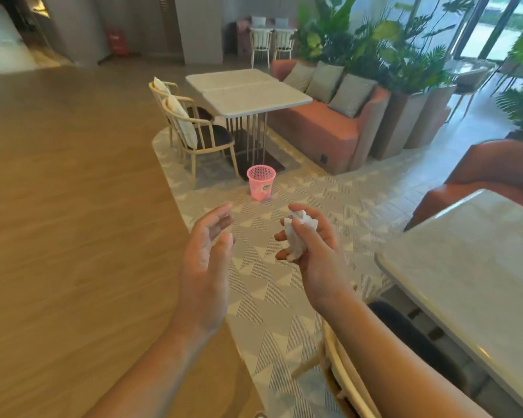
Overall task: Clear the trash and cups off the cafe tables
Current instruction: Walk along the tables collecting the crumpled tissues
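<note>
Progress, head view, the only one: one piece of trash is picked up and not yet dropped. A crumpled white napkin [297,235] sits in the right hand [310,239], a little below frame centre, held in the air over the patterned floor [284,297]. It is the only trash in view, and no cup shows anywhere in frame. The pink mesh bin [261,182] stands on the floor above the hands, near the middle of the frame and just beside the leg of the far table [248,92]. It is apart from the napkin, so the carry is unfinished. My judgement: the step in hand is walking the wad to the bin. Whether other tables hold more trash cannot be told from here. The near table [465,267] fills the right edge and is only partly in frame.

Fingers, same view:
- Right hand: fingers [283,236] curl round the napkin from below and the thumb lies across its top. The grip is closed but looks loose, since paper sticks out above the thumb and below the lower fingers.
- Left hand [206,257], left of centre: palm turned toward the right hand, fingers [221,215] nearly straight and slightly spread. It holds nothing, touches nothing, and is well apart from the napkin.

Surroundings: two cushioned chairs [200,131] left of the far table, an orange sofa [323,125] to its right, and planters [405,55] in the upper right. A chair back [344,381] shows at the bottom, under the right forearm.
</note>
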A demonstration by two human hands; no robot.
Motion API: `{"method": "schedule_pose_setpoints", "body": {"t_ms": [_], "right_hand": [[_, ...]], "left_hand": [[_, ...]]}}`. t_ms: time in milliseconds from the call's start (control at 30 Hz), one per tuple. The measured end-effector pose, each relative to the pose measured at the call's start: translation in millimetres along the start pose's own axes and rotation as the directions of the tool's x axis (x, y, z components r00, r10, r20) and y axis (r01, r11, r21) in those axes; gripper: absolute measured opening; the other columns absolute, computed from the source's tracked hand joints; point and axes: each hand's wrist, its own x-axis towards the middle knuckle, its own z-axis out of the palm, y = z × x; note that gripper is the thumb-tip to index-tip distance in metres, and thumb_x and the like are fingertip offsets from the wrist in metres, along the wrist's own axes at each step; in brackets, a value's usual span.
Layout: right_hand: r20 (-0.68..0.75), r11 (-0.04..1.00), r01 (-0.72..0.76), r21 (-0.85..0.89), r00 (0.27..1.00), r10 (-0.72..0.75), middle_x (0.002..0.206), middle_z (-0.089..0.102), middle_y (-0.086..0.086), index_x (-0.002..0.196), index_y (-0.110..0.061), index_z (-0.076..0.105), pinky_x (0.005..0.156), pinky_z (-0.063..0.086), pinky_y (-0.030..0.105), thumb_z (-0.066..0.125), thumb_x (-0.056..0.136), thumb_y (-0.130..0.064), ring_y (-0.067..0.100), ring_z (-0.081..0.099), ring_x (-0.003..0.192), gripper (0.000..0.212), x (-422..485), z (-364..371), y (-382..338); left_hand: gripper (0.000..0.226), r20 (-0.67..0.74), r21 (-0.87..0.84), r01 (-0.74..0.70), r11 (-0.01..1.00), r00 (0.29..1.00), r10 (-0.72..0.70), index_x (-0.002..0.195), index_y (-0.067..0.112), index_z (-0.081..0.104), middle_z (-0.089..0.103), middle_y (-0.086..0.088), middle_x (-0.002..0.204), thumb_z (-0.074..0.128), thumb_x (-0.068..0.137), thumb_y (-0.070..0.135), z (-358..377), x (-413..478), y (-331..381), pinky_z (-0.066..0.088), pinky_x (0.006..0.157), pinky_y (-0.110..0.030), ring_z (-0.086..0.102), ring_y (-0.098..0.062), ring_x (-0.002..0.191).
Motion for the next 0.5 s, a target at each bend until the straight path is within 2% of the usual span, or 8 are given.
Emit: {"method": "schedule_pose_setpoints", "body": {"t_ms": [100, 233, 367, 433, 500], "right_hand": [[-0.006, 1.0, -0.013, 0.0, 1.0, 0.013, 0.107, 0.065, 0.004, 0.119, -0.022, 0.073, 0.067, 0.06, 0.036, 0.065, 0.092, -0.03, 0.022, 0.068, 0.089, 0.029, 68, 3, -2], [-0.016, 1.0, 0.004, 0.002, 1.0, -0.004, 0.107, 0.065, 0.005, 0.116, -0.022, 0.075, 0.063, 0.06, 0.034, 0.066, 0.093, -0.028, 0.024, 0.068, 0.089, 0.026, 152, 6, 5], [-0.033, 1.0, 0.009, -0.019, 0.999, -0.01, 0.119, 0.063, 0.011, 0.115, -0.024, 0.075, 0.064, 0.059, 0.034, 0.072, 0.088, -0.035, 0.019, 0.069, 0.087, 0.029, 231, 15, 19], [-0.04, 1.0, 0.018, -0.024, 0.999, -0.019, 0.118, 0.063, 0.01, 0.113, -0.026, 0.075, 0.064, 0.059, 0.034, 0.07, 0.089, -0.034, 0.019, 0.069, 0.087, 0.025, 274, 24, 29], [-0.053, 0.999, 0.033, -0.025, 0.998, -0.034, 0.108, 0.069, 0.001, 0.112, -0.027, 0.076, 0.063, 0.058, 0.033, 0.067, 0.093, -0.029, 0.018, 0.069, 0.086, 0.021, 318, 35, 38]], "left_hand": [[0.049, -0.007, -0.015, -0.003, 1.0, 1.0, 0.003, 0.141, 0.032, 0.059, 0.061, 0.017, 0.143, 0.049, 0.099, 0.057, 13, 67, -22, 0.045, 0.113, -0.06, 0.056, -0.013, 0.138], [0.047, -0.01, -0.04, -0.006, 0.999, 1.0, 0.006, 0.14, 0.034, 0.059, 0.06, 0.016, 0.144, 0.049, 0.101, 0.058, 20, 148, -58, 0.046, 0.112, -0.059, 0.055, -0.013, 0.138], [0.046, 0.011, -0.056, -0.013, 0.998, 1.0, 0.014, 0.141, 0.033, 0.059, 0.06, 0.014, 0.145, 0.047, 0.103, 0.057, 24, 227, -95, 0.047, 0.111, -0.057, 0.055, -0.015, 0.139], [0.046, 0.019, -0.069, -0.014, 0.998, 1.0, 0.015, 0.141, 0.032, 0.058, 0.06, 0.014, 0.145, 0.046, 0.103, 0.055, 23, 270, -115, 0.048, 0.111, -0.054, 0.055, -0.014, 0.139], [0.047, 0.034, -0.079, -0.014, 0.997, 0.999, 0.016, 0.141, 0.03, 0.058, 0.06, 0.014, 0.145, 0.045, 0.103, 0.053, 20, 314, -137, 0.049, 0.11, -0.051, 0.055, -0.014, 0.139]]}}
